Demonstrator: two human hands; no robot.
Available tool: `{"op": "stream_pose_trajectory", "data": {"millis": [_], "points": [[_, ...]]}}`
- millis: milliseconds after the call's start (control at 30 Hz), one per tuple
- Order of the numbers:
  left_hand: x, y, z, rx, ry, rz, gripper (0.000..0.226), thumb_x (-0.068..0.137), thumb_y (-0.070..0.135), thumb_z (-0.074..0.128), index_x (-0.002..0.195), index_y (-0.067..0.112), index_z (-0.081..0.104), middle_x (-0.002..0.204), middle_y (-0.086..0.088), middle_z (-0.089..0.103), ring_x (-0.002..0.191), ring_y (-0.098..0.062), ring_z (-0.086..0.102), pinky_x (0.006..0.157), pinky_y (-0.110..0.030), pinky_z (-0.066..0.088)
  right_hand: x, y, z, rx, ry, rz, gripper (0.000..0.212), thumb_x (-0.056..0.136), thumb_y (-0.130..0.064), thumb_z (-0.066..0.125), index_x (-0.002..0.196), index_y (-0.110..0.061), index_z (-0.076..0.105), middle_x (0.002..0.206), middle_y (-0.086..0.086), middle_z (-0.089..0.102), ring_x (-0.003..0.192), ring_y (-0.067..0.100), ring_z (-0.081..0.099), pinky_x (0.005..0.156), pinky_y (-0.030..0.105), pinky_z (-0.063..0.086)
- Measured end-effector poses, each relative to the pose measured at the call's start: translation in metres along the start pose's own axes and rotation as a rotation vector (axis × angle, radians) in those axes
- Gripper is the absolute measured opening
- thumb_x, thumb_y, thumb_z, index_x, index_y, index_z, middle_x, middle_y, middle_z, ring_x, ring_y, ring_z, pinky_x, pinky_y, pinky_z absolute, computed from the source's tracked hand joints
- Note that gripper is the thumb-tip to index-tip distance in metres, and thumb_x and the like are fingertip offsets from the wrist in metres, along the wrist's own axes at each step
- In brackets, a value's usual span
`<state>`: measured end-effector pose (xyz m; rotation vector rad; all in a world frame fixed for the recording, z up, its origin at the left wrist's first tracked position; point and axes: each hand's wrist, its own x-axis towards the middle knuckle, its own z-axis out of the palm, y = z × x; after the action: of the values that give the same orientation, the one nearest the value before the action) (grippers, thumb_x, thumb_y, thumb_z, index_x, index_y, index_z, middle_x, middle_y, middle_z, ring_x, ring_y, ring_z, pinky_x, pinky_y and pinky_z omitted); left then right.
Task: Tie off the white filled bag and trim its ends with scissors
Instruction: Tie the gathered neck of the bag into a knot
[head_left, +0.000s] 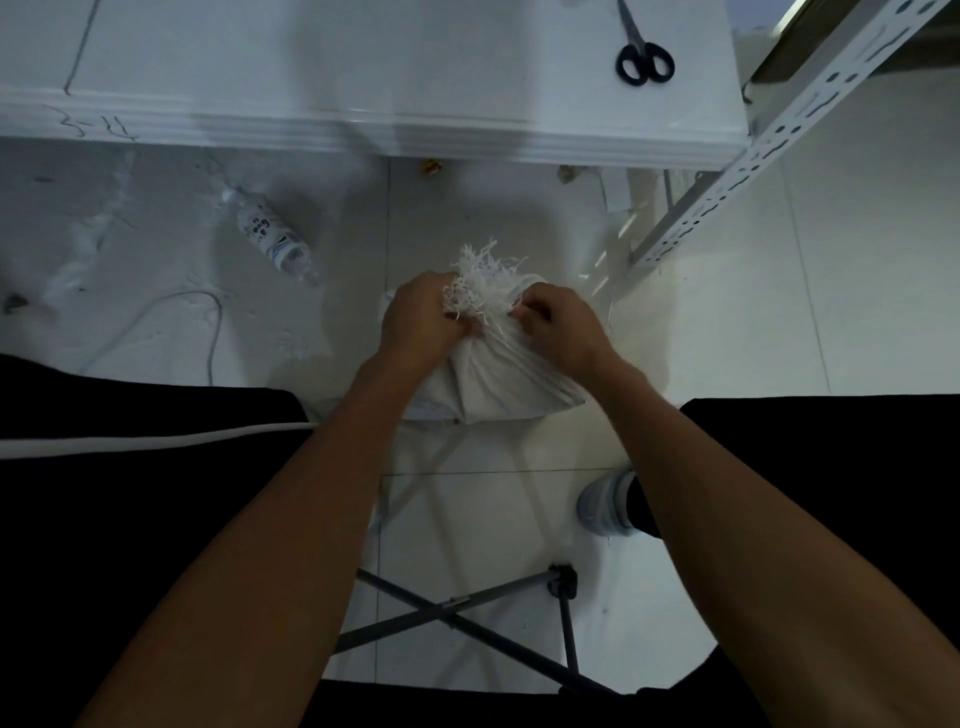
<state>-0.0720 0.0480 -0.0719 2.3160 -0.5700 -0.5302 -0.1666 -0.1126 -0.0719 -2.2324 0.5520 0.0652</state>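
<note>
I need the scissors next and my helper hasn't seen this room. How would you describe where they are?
Look at the white table beyond the hands working the bag. Near its far right corner, beside the perforated metal shelf upright, lie the scissors. Their two black loop handles are the only dark thing on that white surface.

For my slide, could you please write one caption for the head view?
Both hands, left hand and right hand, gather the frayed neck of the white bag; scissors wait on the table.
</note>
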Motion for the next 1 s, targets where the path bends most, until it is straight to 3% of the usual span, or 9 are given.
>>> {"op": "stream_pose_trajectory", "data": {"millis": [100,200,333,400,533,600,733,900,1000], "points": [[0.0,0.0,0.002,-0.053,0.044,-0.022,0.046,0.058,0.035,0.079,0.101,0.021,0.074,0.106,-0.005,0.074,0.1,-0.024,0.069,0.086,-0.041,0.055,0.003,0.002,-0.019,0.118,-0.124,0.005,0.011,0.088,-0.016,0.07,0.088,-0.007,0.075,0.088,0.005,0.075,0.077,0.017,0.066,0.073,0.029,0.049],[0.002,-0.002,0.004,-0.146,0.014,-0.049,0.045,0.063,0.026,0.086,0.104,0.012,0.072,0.106,-0.007,0.074,0.099,-0.022,0.07,0.087,-0.036,0.055,0.002,-0.004,-0.026,0.26,-0.167,0.006,0.013,0.085,-0.009,0.072,0.093,0.001,0.076,0.092,0.019,0.074,0.072,0.018,0.062,0.065,0.024,0.05],[0.002,-0.006,0.005,-0.329,-0.069,-0.064,0.045,0.064,0.018,0.088,0.104,0.006,0.072,0.101,-0.002,0.075,0.081,0.004,0.068,0.077,-0.016,0.055,0.001,-0.01,-0.026,0.338,-0.254,0.035,0.016,0.082,-0.005,0.074,0.095,0.005,0.075,0.086,0.021,0.07,0.074,0.019,0.06,0.064,0.021,0.051],[0.002,-0.008,0.007,-0.359,-0.057,-0.083,0.046,0.065,0.019,0.088,0.106,0.004,0.072,0.104,-0.004,0.075,0.087,-0.005,0.07,0.08,-0.017,0.056,0.0,-0.009,-0.024,0.285,-0.267,0.028,0.015,0.081,-0.009,0.076,0.092,0.002,0.076,0.084,0.022,0.071,0.071,0.015,0.06,0.063,0.021,0.051],[0.004,-0.005,0.008,-0.391,-0.014,-0.107,0.051,0.067,0.015,0.087,0.113,0.003,0.069,0.11,-0.003,0.072,0.094,-0.01,0.067,0.071,0.001,0.047,0.001,-0.005,-0.022,0.293,-0.165,0.005,0.012,0.082,-0.013,0.076,0.086,-0.001,0.078,0.076,0.014,0.071,0.064,0.011,0.058,0.062,0.026,0.048],[0.005,-0.003,0.008,-0.393,-0.002,-0.104,0.054,0.064,0.018,0.089,0.113,0.005,0.071,0.108,-0.001,0.072,0.096,-0.011,0.068,0.074,-0.003,0.05,0.001,-0.006,-0.019,0.327,-0.15,0.002,0.012,0.082,-0.017,0.076,0.085,-0.005,0.078,0.077,0.01,0.071,0.066,0.013,0.059,0.062,0.028,0.049],[0.003,-0.004,0.013,-0.394,-0.005,-0.134,0.069,0.05,0.045,0.091,0.11,0.017,0.073,0.106,0.003,0.076,0.098,-0.011,0.071,0.088,-0.032,0.058,0.005,-0.009,-0.016,0.231,-0.127,0.014,0.004,0.081,-0.014,0.075,0.079,-0.011,0.078,0.07,0.007,0.07,0.06,0.01,0.058,0.061,0.026,0.048],[0.006,-0.005,0.014,-0.458,-0.099,-0.118,0.076,0.042,0.055,0.09,0.106,0.019,0.075,0.105,0.003,0.077,0.101,-0.013,0.072,0.093,-0.042,0.056,0.001,-0.011,-0.016,0.016,-0.081,-0.009,0.006,0.08,-0.005,0.071,0.077,-0.008,0.075,0.067,-0.002,0.064,0.055,0.0,0.053,0.058,0.014,0.042],[0.007,-0.005,0.014,-0.404,-0.123,-0.144,0.073,0.041,0.057,0.088,0.102,0.02,0.076,0.103,0.004,0.077,0.099,-0.013,0.072,0.092,-0.042,0.057,-0.001,-0.01,-0.013,-0.018,-0.037,-0.016,0.007,0.081,-0.008,0.07,0.076,-0.008,0.074,0.068,0.0,0.066,0.06,0.005,0.054,0.059,0.016,0.04]]}}
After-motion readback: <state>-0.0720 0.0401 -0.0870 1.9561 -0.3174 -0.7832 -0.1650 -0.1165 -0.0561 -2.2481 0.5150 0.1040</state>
